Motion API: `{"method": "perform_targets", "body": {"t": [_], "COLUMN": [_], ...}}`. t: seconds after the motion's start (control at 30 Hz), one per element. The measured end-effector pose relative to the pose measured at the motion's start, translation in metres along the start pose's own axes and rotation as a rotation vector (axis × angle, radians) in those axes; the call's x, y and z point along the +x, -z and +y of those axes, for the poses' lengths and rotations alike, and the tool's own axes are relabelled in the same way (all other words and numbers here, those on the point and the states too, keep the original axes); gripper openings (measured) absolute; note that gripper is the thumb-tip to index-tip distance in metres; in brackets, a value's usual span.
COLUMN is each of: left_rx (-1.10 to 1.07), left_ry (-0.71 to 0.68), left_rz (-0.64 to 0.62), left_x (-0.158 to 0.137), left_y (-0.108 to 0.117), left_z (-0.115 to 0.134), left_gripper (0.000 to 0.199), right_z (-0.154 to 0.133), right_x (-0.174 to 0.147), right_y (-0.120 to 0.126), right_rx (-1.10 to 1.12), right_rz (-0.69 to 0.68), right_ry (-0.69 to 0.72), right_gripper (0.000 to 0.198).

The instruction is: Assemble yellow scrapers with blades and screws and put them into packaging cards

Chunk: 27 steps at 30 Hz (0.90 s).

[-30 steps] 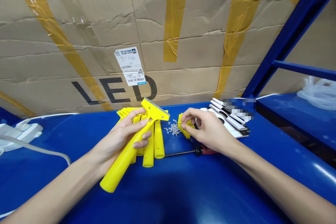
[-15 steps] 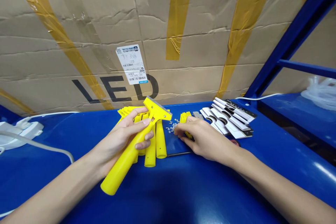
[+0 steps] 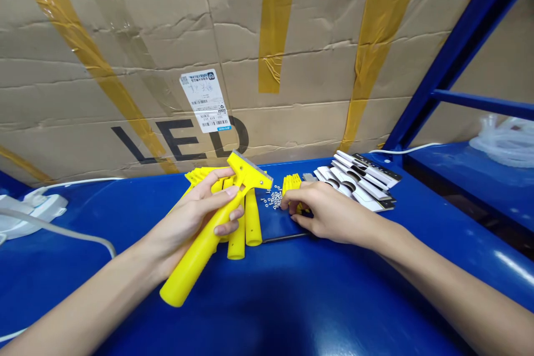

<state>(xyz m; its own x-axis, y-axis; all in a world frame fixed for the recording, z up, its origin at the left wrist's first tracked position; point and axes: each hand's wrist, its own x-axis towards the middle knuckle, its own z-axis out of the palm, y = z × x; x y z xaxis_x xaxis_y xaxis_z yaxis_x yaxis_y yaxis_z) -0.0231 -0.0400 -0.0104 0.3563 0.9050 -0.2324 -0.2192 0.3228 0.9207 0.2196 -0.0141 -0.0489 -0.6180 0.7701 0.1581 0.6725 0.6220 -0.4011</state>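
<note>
My left hand (image 3: 207, 198) is closed around the handle of a yellow scraper (image 3: 187, 270), which it holds tilted, head up and to the right, above the table. A metal blade edge shows along the scraper's head. Beneath and behind it lie several more yellow scrapers (image 3: 252, 222). My right hand (image 3: 323, 207) is low over the table with its fingers curled and tips close together, at the right edge of a pile of small screws and nuts (image 3: 274, 198). Whatever is between those fingertips is too small to make out. Just behind them sit small yellow plastic pieces (image 3: 291, 181).
White-and-black card sleeves (image 3: 354, 181) lie fanned out at the right. A thin dark rod (image 3: 286, 237) rests on the blue table (image 3: 267, 311). A large taped carton (image 3: 308, 94) stands along the back. At left is a white power strip (image 3: 44, 211) with cables; a blue frame post (image 3: 442, 61) rises at right.
My right hand has drawn slightly right from the screws, its fingers more curled. My left hand keeps the scraper in nearly the same place. The view has shifted a little.
</note>
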Motion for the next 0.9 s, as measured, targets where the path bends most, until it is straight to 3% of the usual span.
{"method": "perform_targets", "body": {"t": [0.23,0.4,0.57,0.7,0.8,0.9], "left_rx": [-0.012,-0.01,-0.006,0.009,0.03,0.048], "left_ry": [0.002,0.002,0.011,0.051,0.103,0.14], "left_rz": [-0.008,0.004,-0.021,-0.032,-0.072,-0.128], "left_x": [0.0,0.001,0.0,-0.001,-0.003,-0.005], "left_y": [-0.002,-0.001,-0.002,-0.005,-0.008,-0.009], "left_z": [-0.001,-0.002,-0.005,-0.007,-0.008,-0.009], "left_gripper": [0.033,0.033,0.033,0.039,0.042,0.04], "right_z": [0.003,0.001,-0.003,-0.011,-0.02,-0.027], "right_x": [-0.003,-0.003,0.003,0.005,0.006,0.008], "right_y": [-0.006,-0.006,0.0,0.004,0.005,0.001], "right_rx": [-0.021,-0.001,0.449,0.85,0.949,0.903], "right_rz": [0.017,0.179,0.371,0.372,0.386,0.481], "right_ry": [0.035,0.098,-0.022,-0.125,-0.094,-0.003], "right_gripper": [0.029,0.029,0.014,0.015,0.018,0.017]}}
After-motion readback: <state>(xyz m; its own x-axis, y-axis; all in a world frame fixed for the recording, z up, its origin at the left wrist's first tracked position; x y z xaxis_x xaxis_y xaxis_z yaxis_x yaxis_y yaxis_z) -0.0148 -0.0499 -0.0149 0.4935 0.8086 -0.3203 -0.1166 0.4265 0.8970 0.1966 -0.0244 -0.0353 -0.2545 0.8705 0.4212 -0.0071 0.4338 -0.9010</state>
